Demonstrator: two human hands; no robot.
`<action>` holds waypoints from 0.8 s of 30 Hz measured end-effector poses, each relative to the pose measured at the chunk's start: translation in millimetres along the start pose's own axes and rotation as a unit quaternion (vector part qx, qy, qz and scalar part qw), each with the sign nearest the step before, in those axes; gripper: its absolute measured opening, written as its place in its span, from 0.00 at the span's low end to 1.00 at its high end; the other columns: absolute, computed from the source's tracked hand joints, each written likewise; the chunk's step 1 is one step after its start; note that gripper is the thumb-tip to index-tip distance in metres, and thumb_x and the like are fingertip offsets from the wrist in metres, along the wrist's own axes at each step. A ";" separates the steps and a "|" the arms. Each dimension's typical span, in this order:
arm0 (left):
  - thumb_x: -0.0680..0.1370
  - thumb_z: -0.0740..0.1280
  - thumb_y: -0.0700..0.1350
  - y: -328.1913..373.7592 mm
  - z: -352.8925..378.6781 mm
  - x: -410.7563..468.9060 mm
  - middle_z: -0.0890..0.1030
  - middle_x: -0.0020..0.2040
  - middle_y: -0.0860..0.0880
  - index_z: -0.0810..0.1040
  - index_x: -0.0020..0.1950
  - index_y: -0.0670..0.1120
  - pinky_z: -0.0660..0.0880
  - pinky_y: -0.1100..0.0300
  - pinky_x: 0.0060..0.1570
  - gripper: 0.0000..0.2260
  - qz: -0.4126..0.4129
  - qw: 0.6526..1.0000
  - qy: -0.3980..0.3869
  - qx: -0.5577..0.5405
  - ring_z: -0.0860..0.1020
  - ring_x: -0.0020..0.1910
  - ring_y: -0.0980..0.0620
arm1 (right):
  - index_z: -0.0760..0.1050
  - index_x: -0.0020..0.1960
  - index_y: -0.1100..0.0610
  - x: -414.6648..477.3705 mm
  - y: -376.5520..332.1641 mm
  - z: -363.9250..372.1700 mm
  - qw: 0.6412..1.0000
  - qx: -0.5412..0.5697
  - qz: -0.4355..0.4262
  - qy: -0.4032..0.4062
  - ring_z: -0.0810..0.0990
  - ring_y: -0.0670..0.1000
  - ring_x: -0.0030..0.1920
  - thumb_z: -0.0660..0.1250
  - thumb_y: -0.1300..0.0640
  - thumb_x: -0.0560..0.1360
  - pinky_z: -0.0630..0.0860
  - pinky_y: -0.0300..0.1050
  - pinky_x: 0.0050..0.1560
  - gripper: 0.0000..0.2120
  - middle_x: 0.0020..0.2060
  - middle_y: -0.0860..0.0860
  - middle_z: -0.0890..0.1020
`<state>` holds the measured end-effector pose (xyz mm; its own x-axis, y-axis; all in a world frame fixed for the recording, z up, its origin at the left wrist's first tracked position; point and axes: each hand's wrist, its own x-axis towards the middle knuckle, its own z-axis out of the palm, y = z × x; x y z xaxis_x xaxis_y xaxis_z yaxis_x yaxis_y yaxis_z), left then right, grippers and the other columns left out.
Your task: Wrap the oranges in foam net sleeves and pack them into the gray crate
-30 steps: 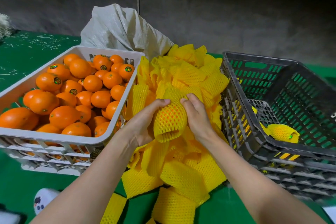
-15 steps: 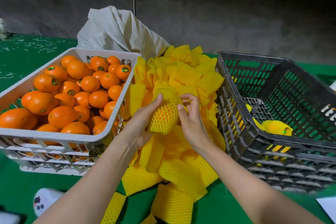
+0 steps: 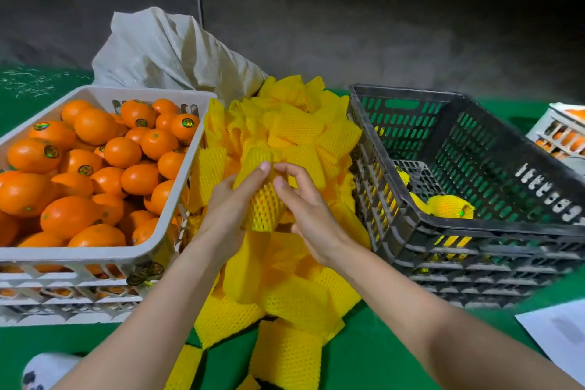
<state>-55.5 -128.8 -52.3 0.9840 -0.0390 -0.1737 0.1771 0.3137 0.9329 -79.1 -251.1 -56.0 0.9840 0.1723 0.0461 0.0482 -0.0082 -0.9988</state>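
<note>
One sleeved orange is held over the pile of loose sleeves, between the white crate and the gray crate. Its long axis is near upright, with the open end facing down. The left hand curls round its side, and the right hand pinches the upper net.

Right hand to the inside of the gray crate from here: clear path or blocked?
Probably yes. The gray crate sits open-topped just beside the right hand; only its near wall to lift over, and a wrapped orange lies inside. But that hand and the left hand both hold the sleeved orange.
</note>
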 end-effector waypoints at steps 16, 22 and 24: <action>0.81 0.54 0.51 -6.2 52.1 11.6 0.84 0.50 0.51 0.75 0.61 0.46 0.78 0.57 0.46 0.16 0.047 0.989 -0.126 -0.056 0.81 0.48 0.51 | 0.70 0.53 0.45 21.9 -66.6 -82.0 0.973 -0.021 -0.177 0.148 0.77 0.49 0.51 0.76 0.61 0.63 0.76 0.47 0.52 0.24 0.53 0.51 0.77; 0.78 0.64 0.41 -23.8 110.7 28.2 0.80 0.48 0.48 0.73 0.63 0.41 0.78 0.62 0.40 0.14 0.042 0.985 -0.151 0.077 0.80 0.38 0.56 | 0.69 0.58 0.50 81.1 -74.3 -208.5 0.935 -0.068 -0.099 0.333 0.79 0.56 0.52 0.75 0.62 0.66 0.79 0.54 0.46 0.25 0.52 0.53 0.77; 0.78 0.66 0.43 -28.5 134.8 36.9 0.78 0.47 0.49 0.70 0.67 0.40 0.77 0.63 0.39 0.19 0.023 0.979 -0.167 0.114 0.79 0.37 0.56 | 0.69 0.57 0.49 95.6 -53.3 -242.6 0.936 -0.167 0.030 0.308 0.81 0.58 0.46 0.76 0.61 0.65 0.81 0.51 0.34 0.26 0.52 0.55 0.78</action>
<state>-21.8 -267.1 -42.7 0.9351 -0.3505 -0.0524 0.0943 0.1034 0.9902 54.1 -473.2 5.7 0.8936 -0.4389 0.0938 -0.0601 -0.3242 -0.9441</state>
